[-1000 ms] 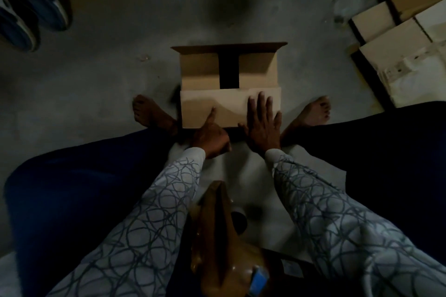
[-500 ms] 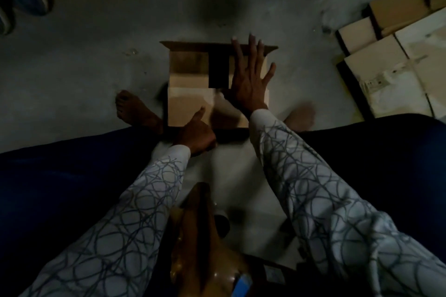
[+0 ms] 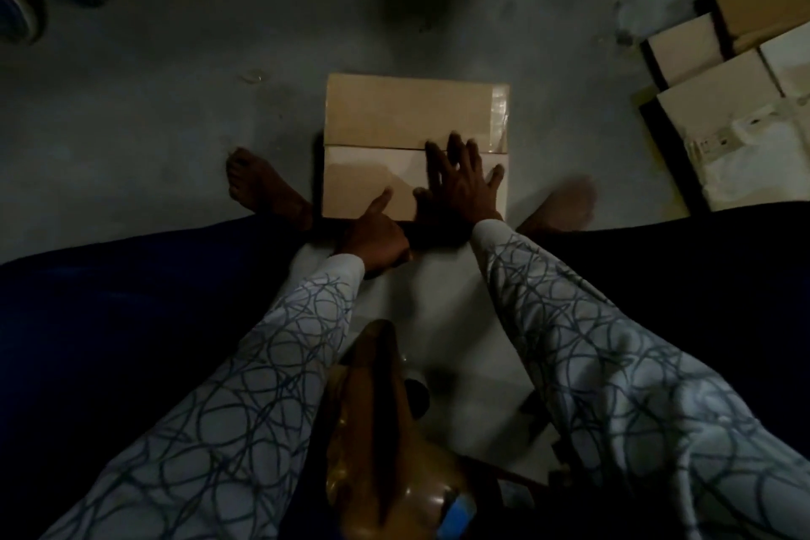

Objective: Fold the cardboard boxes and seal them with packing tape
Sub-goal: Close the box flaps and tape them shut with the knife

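Box [image 3: 416, 114] on the floor [image 3: 166, 110], between both feet [image 3: 267, 189]. Right hand [image 3: 464, 184] lies flat on top, left hand [image 3: 372, 235] at its six o'clock edge. Flattened cartons [image 3: 719, 105] at two o'clock, tape roll [image 3: 381, 408] at six.

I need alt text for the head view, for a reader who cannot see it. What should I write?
A person presses the right hand flat over the seam of a closed box on the floor, while the left hand holds its near edge, thumb on top. Bare feet flank the box; brown tape shows blurred at the bottom.
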Action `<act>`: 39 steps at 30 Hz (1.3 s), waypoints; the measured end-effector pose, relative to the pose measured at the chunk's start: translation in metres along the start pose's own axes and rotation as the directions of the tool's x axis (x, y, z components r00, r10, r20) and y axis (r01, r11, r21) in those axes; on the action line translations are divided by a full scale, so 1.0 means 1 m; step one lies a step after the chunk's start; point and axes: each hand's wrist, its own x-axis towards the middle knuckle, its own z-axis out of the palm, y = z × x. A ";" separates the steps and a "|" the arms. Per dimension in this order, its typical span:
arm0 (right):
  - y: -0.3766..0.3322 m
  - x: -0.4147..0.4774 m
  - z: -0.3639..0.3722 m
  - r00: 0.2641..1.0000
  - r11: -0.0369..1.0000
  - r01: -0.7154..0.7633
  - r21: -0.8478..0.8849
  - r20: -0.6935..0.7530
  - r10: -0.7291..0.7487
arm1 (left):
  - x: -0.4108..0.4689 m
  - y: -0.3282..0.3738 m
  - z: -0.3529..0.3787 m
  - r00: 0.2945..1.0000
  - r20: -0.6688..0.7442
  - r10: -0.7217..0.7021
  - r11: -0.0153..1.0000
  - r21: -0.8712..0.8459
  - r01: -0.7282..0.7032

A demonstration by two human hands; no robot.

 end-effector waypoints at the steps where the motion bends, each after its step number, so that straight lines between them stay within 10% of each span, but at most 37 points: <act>1: 0.003 -0.001 0.005 0.999 1.000 -0.002 0.014 0.033 0.002 | -0.001 0.002 0.000 1.000 0.019 -0.002 1.000 0.004 0.002; 7: 0.005 0.004 -0.011 0.996 0.999 -0.018 0.032 0.092 0.015 | -0.002 0.001 0.000 0.999 -0.041 -0.028 0.981 -0.193 0.019; 13: 0.012 -0.037 0.006 0.950 0.963 -0.231 0.137 -0.181 0.253 | -0.012 -0.002 0.000 0.997 -0.068 -0.035 0.986 -0.166 0.023; 21: 0.030 -0.085 0.026 0.906 0.870 -0.405 0.280 -0.002 0.423 | -0.040 -0.009 0.009 0.995 -0.100 -0.003 1.000 0.031 0.006; 29: 0.031 -0.079 0.046 0.967 0.904 -0.251 0.346 0.124 0.221 | -0.037 -0.025 0.017 1.000 0.024 0.009 0.987 0.159 -0.013; 39: -0.006 0.028 0.014 0.999 0.926 0.016 0.376 -0.038 -0.002 | 0.050 -0.049 -0.026 0.949 -0.267 0.170 0.985 0.082 -0.153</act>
